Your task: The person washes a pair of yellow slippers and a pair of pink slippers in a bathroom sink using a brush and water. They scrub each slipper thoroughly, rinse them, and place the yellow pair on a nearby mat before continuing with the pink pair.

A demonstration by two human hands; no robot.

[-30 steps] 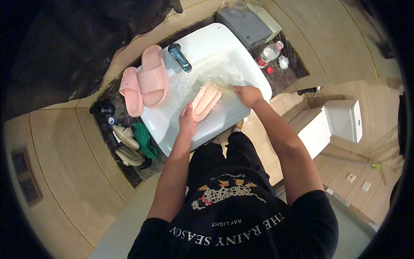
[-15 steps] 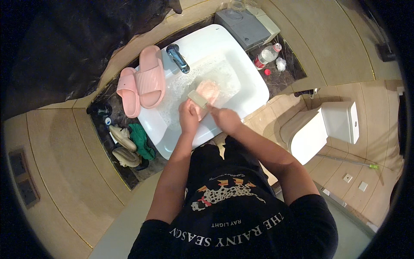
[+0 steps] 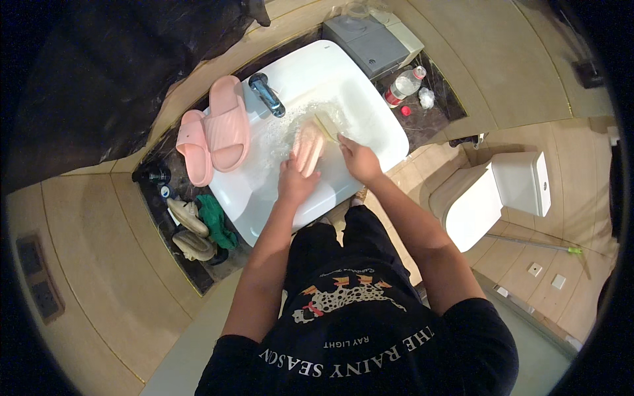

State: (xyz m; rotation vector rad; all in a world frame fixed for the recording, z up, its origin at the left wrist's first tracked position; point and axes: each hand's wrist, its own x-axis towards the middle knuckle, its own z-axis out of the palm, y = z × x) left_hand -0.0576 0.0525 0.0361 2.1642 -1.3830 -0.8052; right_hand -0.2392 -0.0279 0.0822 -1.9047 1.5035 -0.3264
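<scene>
A: Quick, what's changed?
B: Half a sec ago the brush [image 3: 325, 125] crossed the pale slipper [image 3: 305, 152]; now it's at 1 o'clock of it, baring more of that face. L hand [image 3: 297, 182] grips the slipper's near end, in the sink [image 3: 383, 142]; R hand [image 3: 360, 162] seems closed on the brush handle.
A: Obstacles?
B: Tap [image 3: 266, 96] approx 11 o'clock, close. Two pink slippers [image 3: 228, 129] overlap the rim, 9–10. Bottle [image 3: 404, 88] at 2, well apart.
</scene>
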